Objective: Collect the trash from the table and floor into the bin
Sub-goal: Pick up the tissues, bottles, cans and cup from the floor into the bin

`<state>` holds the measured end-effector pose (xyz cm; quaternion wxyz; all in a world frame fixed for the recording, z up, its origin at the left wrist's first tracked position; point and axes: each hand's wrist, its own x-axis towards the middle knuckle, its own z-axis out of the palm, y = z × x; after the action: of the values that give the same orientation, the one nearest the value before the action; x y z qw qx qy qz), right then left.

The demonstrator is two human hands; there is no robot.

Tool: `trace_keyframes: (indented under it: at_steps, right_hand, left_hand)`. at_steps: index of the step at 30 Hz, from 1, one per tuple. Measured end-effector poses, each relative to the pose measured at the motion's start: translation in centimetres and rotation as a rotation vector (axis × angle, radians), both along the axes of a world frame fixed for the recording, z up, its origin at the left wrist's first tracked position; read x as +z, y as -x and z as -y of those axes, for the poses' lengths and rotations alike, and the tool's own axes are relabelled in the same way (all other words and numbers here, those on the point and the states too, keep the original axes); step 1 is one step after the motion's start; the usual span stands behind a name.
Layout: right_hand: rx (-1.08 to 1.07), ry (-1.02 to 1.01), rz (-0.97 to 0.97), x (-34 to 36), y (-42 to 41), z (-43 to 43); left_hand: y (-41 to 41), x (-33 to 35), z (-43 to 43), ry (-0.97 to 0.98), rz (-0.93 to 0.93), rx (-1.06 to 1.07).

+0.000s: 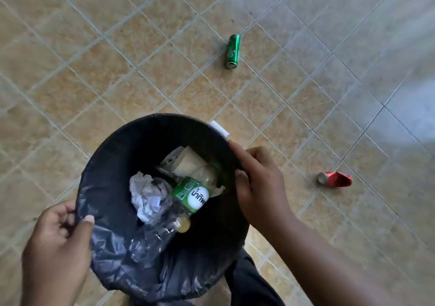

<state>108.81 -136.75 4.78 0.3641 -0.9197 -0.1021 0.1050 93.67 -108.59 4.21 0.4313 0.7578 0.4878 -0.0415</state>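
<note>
Head view: green can [233, 51] lies flat, top pointing toward the bin [110, 155].

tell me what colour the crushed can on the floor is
Red, with a silver end. The crushed can shows in the head view, lying on the floor tiles.

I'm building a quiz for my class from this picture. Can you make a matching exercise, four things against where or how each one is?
Things: 1 green can; 2 red can; 3 crumpled paper; 4 bin.
States: A gripped by left hand and right hand; B crushed, on the floor; C inside the bin; D on the floor beyond the bin.
Pairs: 1-D, 2-B, 3-C, 4-A.
</note>
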Motion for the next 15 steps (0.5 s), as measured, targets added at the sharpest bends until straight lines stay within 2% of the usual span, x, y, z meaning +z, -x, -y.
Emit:
trace_keyframes:
  at_steps: [1,6,15]
  right_hand:
    - [-0.028,0.004,-0.003,0.8,-0.7,1.4]
    - [-0.192,-0.027,-0.008,4.3,-4.1,7.5]
    - [-0.476,-0.087,0.077,8.5,-12.7,15.3]
  left_hand:
    - [-2.3,1.8,2.2,0.004,0.049,0.006]
    - [-11.0,5.9,7.3,0.06,0.052,-0.076]
    - [-26.7,11.3,13.9,0.1,0.146,-0.358]
